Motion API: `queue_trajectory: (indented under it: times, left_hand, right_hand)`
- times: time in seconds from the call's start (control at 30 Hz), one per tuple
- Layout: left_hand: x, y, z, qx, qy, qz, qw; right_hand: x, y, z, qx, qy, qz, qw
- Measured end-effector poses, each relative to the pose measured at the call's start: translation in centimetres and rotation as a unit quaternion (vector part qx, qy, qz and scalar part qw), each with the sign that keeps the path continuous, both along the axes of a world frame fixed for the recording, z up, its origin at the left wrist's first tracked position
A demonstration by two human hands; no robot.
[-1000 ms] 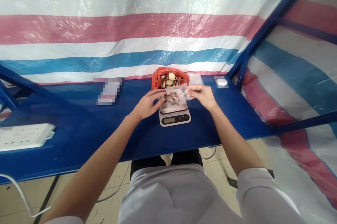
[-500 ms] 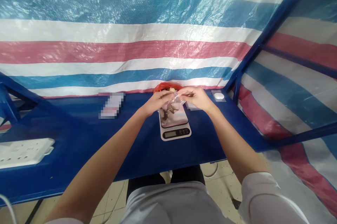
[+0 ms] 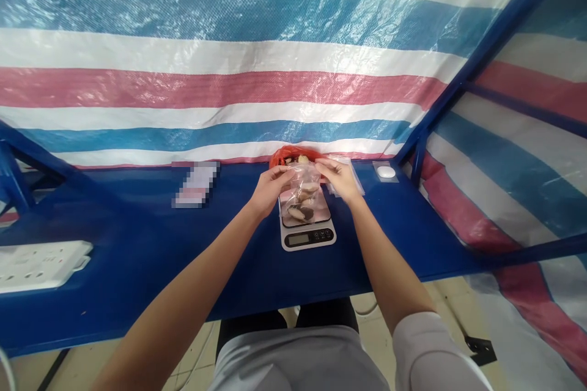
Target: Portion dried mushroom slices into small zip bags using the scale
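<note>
My left hand (image 3: pixel 271 188) and my right hand (image 3: pixel 338 178) pinch the two upper corners of a clear plastic bag (image 3: pixel 303 178). Inside the bag are several pale and dark brown pieces that look like dried mushroom slices; I cannot be sure of their kind. The bag hangs over, or rests on, the shiny plate of a white kitchen scale (image 3: pixel 308 239), and whether it bears weight there I cannot tell. The scale's small display shows no readable figures. Just behind my hands lies a red plastic bag (image 3: pixel 293 152) holding light-coloured pieces.
A stack of clear plastic bags (image 3: pixel 352 180) lies right of the scale. Farther right is a small white oval item (image 3: pixel 386 172) on a clear sheet. A blurred packet (image 3: pixel 197 186) and a white power strip (image 3: pixel 43 265) lie left on the blue table (image 3: pixel 151 238). Striped sheeting rises behind.
My hands have moved apart, stretching the bag's top between them. The bag now hangs upright and flatter, with its pieces showing more plainly. The view has shifted slightly.
</note>
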State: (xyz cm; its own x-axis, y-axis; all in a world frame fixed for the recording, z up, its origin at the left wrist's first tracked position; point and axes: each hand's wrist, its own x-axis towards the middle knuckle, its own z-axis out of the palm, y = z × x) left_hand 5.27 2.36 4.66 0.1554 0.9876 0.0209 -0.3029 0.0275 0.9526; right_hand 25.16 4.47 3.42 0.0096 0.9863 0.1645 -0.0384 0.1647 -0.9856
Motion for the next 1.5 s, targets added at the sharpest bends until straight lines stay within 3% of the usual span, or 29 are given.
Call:
queue_trajectory:
  times: [0.07,0.23,0.47,0.67,0.9,1.13,1.5]
  left_hand:
    - [0.2,-0.5,-0.5,0.002,-0.018,0.035,0.999]
    - [0.3,-0.7,-1.5,0.003,-0.061,0.094,0.994]
    - [0.3,0.8,-1.0,0.005,-0.009,0.061,0.998]
    - [0.2,2.0,-2.5,0.059,0.015,0.054,0.997]
    - [-0.1,1.4,-3.9,0.08,0.033,0.11,0.99]
    - [-0.3,1.2,-4.1,0.069,0.049,0.112,0.99]
    - [-1.3,1.3,-4.4,0.09,0.095,0.134,0.982]
  right_hand:
    - [-0.7,-0.1,-0.5,-0.039,0.037,0.01,0.999]
    - [-1.6,-0.3,-0.8,-0.061,0.088,0.041,0.993]
    - [-1.4,0.3,-2.0,-0.044,0.071,0.015,0.996]
    - [-1.5,-0.2,-2.3,-0.037,0.078,-0.021,0.996]
    - [-1.5,-0.3,-2.4,-0.044,0.05,-0.008,0.998]
    - [-1.3,-0.1,-2.6,-0.049,0.064,-0.055,0.995]
    - [-1.6,-0.2,-3.0,-0.04,0.046,-0.064,0.996]
